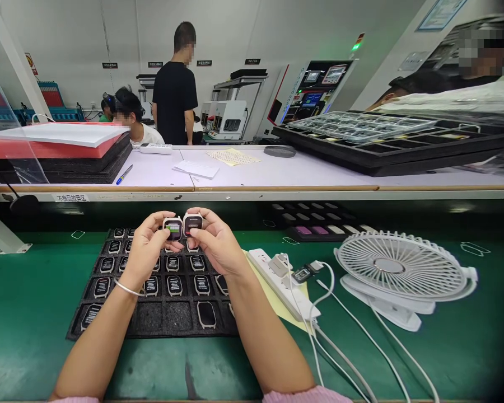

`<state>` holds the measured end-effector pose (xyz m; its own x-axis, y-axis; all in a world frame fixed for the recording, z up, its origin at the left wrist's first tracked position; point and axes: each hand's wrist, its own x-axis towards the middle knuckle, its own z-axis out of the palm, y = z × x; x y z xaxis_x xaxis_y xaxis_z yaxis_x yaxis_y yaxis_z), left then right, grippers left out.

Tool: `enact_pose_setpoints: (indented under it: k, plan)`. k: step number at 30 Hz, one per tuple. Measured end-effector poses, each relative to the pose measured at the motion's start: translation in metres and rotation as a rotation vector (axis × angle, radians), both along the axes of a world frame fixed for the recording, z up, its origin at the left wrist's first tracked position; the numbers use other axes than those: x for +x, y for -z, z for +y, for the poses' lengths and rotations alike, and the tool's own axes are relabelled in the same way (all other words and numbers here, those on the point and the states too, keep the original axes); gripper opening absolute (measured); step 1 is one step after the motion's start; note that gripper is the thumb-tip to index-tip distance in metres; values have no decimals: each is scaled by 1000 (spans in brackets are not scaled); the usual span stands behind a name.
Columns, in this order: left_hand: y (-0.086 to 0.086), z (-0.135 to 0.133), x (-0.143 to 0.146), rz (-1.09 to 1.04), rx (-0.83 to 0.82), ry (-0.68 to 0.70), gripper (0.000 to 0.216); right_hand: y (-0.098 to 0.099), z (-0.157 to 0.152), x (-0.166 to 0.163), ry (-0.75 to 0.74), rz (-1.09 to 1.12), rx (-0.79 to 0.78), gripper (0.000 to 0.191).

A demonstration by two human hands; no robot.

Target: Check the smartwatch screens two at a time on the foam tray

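Observation:
My left hand (149, 243) grips a smartwatch body (173, 228) without a strap; its lit screen shows a green band. Close beside it, my right hand (213, 238) pinches a second smartwatch body (193, 224) with a mostly dark screen, the thumb lying over its lower part. Both are held up above a black foam tray (151, 319). Rows of similar watches, such as one watch (175, 284) with white text on its screen, sit in the tray's pockets. Two pockets in the front row hold nothing. My forearms cover part of the tray.
Right of the tray lie a white power strip (277, 285) with cables and a white fan (399, 268). A shelf (235, 179) crosses behind, bearing foam stacks (88, 168) and a black tray (361, 157). Several people, one in a black shirt (175, 101), are beyond it.

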<state>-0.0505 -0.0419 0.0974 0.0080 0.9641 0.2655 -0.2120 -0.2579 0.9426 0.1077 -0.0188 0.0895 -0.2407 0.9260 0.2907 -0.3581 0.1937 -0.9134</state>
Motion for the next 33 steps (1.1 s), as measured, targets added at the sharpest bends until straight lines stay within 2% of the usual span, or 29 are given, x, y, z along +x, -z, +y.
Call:
enact_pose_setpoints:
  k: [14, 24, 27, 29, 30, 31, 33]
  plan:
    - [2, 2, 2, 79, 52, -43, 35, 1, 0, 0, -4, 9, 8, 34]
    - [0, 2, 1, 70, 29, -36, 37, 1, 1, -1, -18, 8, 12, 37]
    - [-5, -7, 2, 72, 47, -17, 41, -1, 2, 4, -30, 15, 17, 38]
    - [-11, -26, 4, 28, 62, 64, 48, -4, 0, 11, -47, 26, 38, 42]
    - [-13, -39, 6, -22, 61, 156, 53, -7, -2, 14, -63, 31, 57, 44]
    - [-15, -53, 8, -93, 50, 281, 58, -9, -4, 17, -86, 32, 79, 47]
    - [-18, -80, 12, -208, -74, 616, 63, -14, -13, 23, -142, 28, 116, 51]
